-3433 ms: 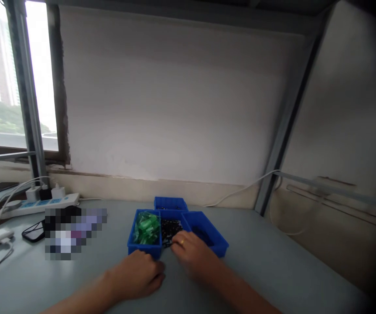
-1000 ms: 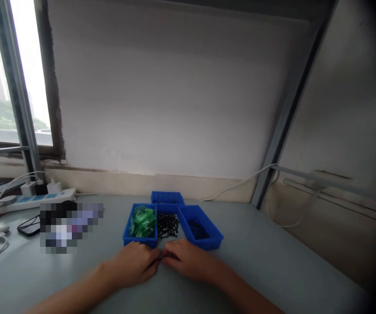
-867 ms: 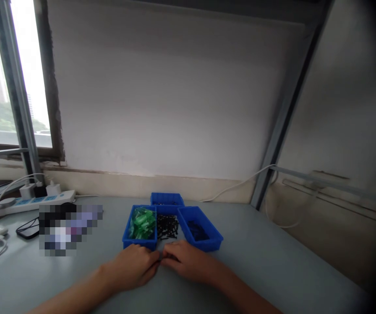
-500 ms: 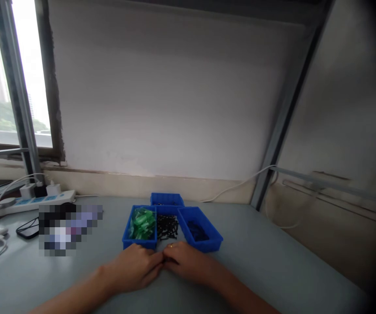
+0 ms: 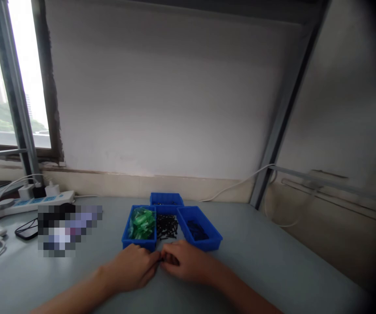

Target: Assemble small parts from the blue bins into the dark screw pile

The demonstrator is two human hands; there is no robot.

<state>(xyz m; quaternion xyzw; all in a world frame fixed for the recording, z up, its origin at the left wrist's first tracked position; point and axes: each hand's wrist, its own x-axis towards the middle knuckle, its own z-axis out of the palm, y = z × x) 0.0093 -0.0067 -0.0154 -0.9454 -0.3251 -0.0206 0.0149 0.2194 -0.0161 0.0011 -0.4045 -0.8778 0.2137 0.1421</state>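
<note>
My left hand [image 5: 138, 267] and my right hand [image 5: 181, 261] meet at the fingertips in front of the blue bins. Both are closed in a pinch around a small dark piece [image 5: 160, 259], too small to make out. Just beyond my left hand stands a blue bin [image 5: 138, 244] holding green pieces in clear plastic [image 5: 142, 223]. Black screw-like pieces [image 5: 167, 226] lie in a pile between the bins. To the right, an angled blue bin [image 5: 212, 242] contains dark pieces [image 5: 197, 230].
A third blue bin [image 5: 166, 197] with small items sits behind the pile. On the left are a power strip [image 5: 44, 201] with plugs and white cables, a black-edged object [image 5: 27, 231] and a blurred-out item [image 5: 70, 229]. A wall rises behind the table [image 5: 260, 248].
The fingertips of my hands have come slightly apart, and the small dark piece between them shows more. My right hand has shifted slightly up and left.
</note>
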